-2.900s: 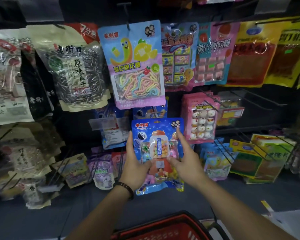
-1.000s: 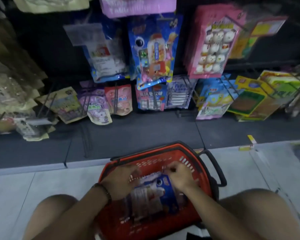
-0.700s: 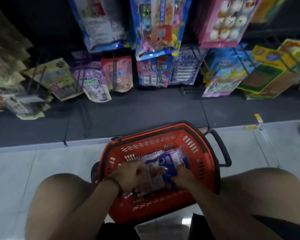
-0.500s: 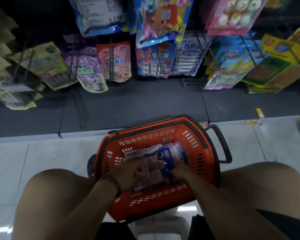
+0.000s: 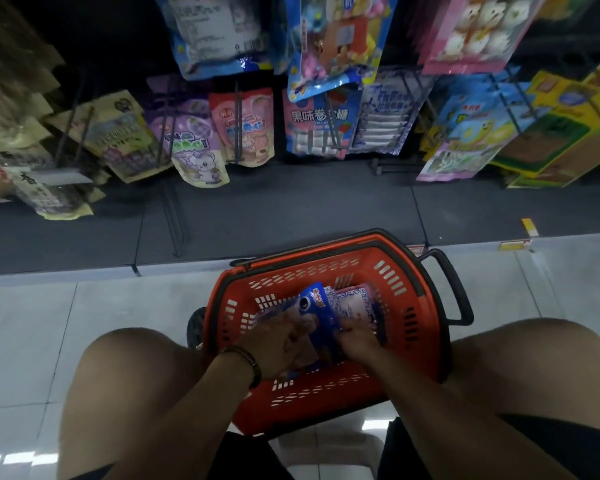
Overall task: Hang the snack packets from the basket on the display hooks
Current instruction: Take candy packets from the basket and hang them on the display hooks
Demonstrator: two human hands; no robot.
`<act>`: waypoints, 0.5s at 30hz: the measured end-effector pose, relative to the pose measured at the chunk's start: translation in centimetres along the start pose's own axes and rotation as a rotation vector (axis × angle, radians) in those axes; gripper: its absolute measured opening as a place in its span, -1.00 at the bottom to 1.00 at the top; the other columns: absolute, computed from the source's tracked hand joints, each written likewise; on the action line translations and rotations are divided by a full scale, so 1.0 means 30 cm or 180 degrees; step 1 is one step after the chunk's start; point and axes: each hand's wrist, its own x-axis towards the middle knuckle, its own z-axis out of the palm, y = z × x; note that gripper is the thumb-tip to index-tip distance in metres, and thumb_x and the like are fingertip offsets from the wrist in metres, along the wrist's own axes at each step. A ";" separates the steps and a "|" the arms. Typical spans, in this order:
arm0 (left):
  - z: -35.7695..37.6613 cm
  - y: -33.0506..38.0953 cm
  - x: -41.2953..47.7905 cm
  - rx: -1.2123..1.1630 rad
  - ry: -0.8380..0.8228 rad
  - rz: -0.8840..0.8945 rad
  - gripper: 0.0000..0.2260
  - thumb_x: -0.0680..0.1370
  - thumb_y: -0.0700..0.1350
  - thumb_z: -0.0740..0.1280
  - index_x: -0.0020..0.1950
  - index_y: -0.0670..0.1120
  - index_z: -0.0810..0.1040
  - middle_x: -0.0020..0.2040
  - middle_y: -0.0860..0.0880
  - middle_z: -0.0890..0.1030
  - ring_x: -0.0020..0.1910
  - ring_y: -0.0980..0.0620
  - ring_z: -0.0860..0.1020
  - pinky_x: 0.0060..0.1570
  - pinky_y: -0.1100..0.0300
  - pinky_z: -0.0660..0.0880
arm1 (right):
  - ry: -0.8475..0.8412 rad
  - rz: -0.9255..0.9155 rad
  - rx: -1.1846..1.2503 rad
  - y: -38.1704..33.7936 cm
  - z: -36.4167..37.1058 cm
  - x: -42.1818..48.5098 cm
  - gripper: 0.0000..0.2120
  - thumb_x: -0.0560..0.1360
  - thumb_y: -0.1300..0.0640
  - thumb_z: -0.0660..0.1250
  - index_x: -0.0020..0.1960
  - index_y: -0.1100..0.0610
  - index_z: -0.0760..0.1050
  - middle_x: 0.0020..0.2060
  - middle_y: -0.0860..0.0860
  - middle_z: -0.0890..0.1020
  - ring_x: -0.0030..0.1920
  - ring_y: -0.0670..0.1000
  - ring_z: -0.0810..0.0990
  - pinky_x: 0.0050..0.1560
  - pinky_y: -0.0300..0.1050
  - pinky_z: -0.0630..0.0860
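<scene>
My left grip (image 5: 284,341) and right grip (image 5: 357,341) both hold the blue snack packet (image 5: 317,311), tilted inside the red basket (image 5: 420,344); a pale packet (image 5: 355,301) lies just under it.

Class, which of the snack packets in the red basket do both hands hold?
The dark blue plastic packet on top, between the left hand and right hand; the paler packet lies beneath it.

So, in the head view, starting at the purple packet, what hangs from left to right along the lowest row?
Purple packet with a cartoon animal, red and pink packet, pink packet with white rolls, white and blue packet, blue and yellow packet, yellow and green packet.
</scene>
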 end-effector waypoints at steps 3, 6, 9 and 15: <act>-0.011 0.003 -0.041 -0.0550 0.0255 0.0150 -0.89 0.66 0.18 0.28 0.16 0.28 0.53 0.11 0.32 0.54 0.16 0.13 0.59 -0.04 0.53 0.45 | 0.0069 -0.0210 0.0340 -0.012 0.004 -0.045 -0.62 0.73 0.07 0.20 0.53 0.06 0.47 0.44 0.19 0.54 0.35 0.22 0.57 0.32 0.07 0.56; -0.027 -0.014 -0.075 -0.0582 0.0688 -0.0306 -0.60 0.55 0.22 0.41 0.34 0.18 0.45 0.26 0.10 0.47 0.22 -0.02 0.58 0.07 0.32 0.46 | -0.0241 -0.0552 0.1013 -0.068 -0.031 -0.115 -0.74 0.77 0.22 0.13 0.35 0.20 0.53 0.22 0.34 0.60 0.11 0.22 0.69 -0.15 -0.13 0.66; -0.054 -0.029 -0.119 -0.0962 0.1054 -0.0479 -0.24 0.45 0.10 0.56 0.56 0.07 0.27 0.44 0.00 0.37 0.34 -0.06 0.53 0.23 0.16 0.45 | -0.0383 -0.0979 0.1244 -0.125 -0.104 -0.216 -0.80 0.76 0.30 0.12 0.12 0.27 0.51 -0.05 0.25 0.59 -0.13 0.12 0.61 -0.13 -0.03 0.53; -0.122 0.029 -0.195 -0.2244 0.1236 0.0564 -0.65 0.52 -0.08 0.58 0.29 0.09 0.65 0.22 0.11 0.73 0.20 0.09 0.69 0.22 0.03 0.64 | 0.0001 -0.1865 0.1524 -0.192 -0.266 -0.401 -0.84 0.73 0.25 0.24 0.06 0.33 0.54 -0.21 0.11 0.62 -0.24 0.00 0.58 -0.26 -0.11 0.48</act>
